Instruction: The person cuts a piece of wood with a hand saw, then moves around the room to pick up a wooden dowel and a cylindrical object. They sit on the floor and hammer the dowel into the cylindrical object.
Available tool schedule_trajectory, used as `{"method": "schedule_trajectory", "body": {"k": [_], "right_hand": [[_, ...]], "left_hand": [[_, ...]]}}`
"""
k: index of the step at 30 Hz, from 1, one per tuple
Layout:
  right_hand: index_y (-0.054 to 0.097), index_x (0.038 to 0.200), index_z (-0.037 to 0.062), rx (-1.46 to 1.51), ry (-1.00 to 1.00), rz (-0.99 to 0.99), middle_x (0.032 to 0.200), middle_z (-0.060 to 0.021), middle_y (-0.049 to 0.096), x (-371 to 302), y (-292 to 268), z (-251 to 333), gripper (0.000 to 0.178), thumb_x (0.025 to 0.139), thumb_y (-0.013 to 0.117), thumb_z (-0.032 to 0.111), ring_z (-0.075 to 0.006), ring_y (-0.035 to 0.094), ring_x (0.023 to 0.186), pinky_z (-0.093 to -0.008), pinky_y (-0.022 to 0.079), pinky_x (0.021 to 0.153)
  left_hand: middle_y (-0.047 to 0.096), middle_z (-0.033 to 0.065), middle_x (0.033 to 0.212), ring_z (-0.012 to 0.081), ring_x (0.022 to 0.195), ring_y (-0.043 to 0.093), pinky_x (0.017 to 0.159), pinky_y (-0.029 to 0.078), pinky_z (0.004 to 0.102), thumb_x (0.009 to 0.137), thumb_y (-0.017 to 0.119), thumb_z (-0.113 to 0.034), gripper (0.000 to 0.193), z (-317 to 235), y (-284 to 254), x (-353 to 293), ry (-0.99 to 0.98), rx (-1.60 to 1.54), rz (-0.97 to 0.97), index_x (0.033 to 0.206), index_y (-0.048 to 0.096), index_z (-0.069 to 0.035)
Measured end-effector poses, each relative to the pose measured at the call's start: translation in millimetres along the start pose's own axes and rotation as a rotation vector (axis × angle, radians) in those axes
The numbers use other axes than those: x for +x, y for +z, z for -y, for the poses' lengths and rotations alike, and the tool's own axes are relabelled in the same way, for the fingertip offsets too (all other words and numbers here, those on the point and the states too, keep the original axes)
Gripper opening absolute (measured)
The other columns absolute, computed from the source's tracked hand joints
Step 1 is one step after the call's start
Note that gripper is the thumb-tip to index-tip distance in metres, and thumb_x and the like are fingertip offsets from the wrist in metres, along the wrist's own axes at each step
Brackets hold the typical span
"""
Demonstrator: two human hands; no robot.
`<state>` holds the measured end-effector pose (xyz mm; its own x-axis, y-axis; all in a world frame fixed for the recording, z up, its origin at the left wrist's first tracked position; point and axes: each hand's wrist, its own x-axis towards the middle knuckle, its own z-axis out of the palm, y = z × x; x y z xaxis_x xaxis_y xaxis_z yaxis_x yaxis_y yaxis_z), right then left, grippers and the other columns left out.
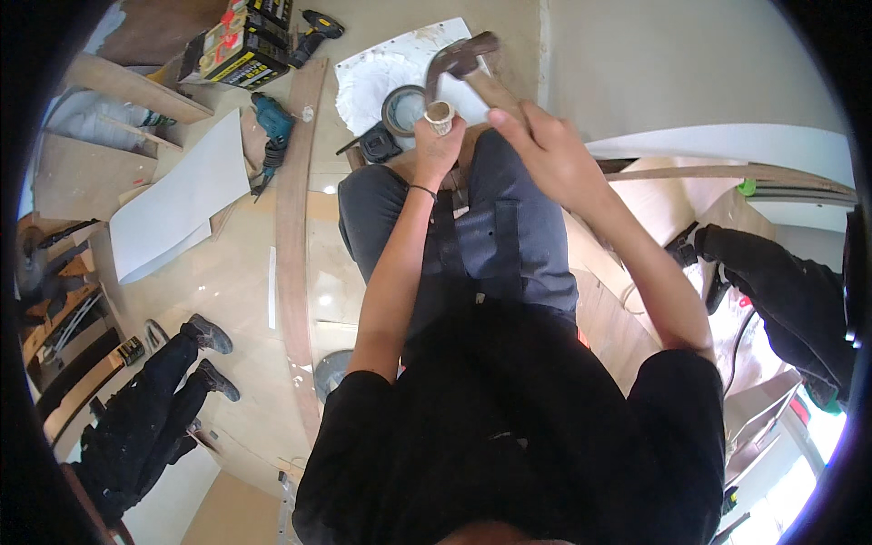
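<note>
My right hand (pixel 559 154) is closed round the wooden handle of a claw hammer (pixel 463 59). The hammer's metal head is raised above my left hand (pixel 438 154), just beyond it. My left hand is wrapped round an upright handle with a round, pale, worn-looking end (pixel 440 115); its lower part is hidden below my fist, so I cannot tell the tool's kind. Beside that hand lie a round roll of tape (pixel 400 111) and a black tape measure (pixel 379 143), near my knees.
A crumpled white sheet (pixel 372 73) lies ahead. To the left are a blue-green corded power drill (pixel 272 127), a cordless drill (pixel 318 34), boxes (pixel 243 54) and a long wooden board (pixel 295 227). One person (pixel 145 418) stands at left, another (pixel 772 282) at right.
</note>
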<state>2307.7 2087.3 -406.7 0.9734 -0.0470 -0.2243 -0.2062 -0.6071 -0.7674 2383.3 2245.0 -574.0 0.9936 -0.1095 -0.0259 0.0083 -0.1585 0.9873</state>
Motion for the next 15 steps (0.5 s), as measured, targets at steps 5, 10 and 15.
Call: {"method": "schedule_trajectory", "body": {"k": [5,10,15], "right_hand": [[0.051,0.081,0.0,0.169,0.089,-0.107,0.057,-0.0035,0.044,-27.9,-3.4,14.0,0.049,0.101,0.05,0.045,-0.0117,0.042,0.055,-0.0312,0.038,0.052],[0.053,0.088,0.0002,0.165,0.179,-0.028,0.058,-0.0014,0.044,-46.2,14.6,-12.8,0.043,0.101,0.05,0.042,-0.0104,0.043,0.055,-0.0301,0.037,0.051],[0.053,0.109,-0.0017,0.149,0.122,-0.039,0.058,-0.0058,0.047,-35.3,16.4,-5.2,0.04,0.099,0.055,0.037,-0.0155,0.047,0.054,-0.0321,0.039,0.053]], "left_hand": [[0.054,0.0013,0.054,0.0098,0.045,0.051,0.043,0.037,0.028,0.087,0.061,-0.011,0.022,-6.0,-3.0,10.7,-0.13,-0.182,0.027,0.066,0.057,-0.004],[0.055,0.0021,0.056,0.0108,0.045,0.051,0.042,0.037,0.0282,0.089,0.06,-0.013,0.023,-0.9,-5.8,17.1,-0.085,-0.277,0.058,0.068,0.057,-0.004],[0.06,0.0067,0.063,0.0187,0.056,0.059,0.055,0.048,0.0331,0.086,0.063,-0.011,0.015,10.5,-4.6,13.5,-0.071,-0.04,0.026,0.076,0.061,0.001]]}}
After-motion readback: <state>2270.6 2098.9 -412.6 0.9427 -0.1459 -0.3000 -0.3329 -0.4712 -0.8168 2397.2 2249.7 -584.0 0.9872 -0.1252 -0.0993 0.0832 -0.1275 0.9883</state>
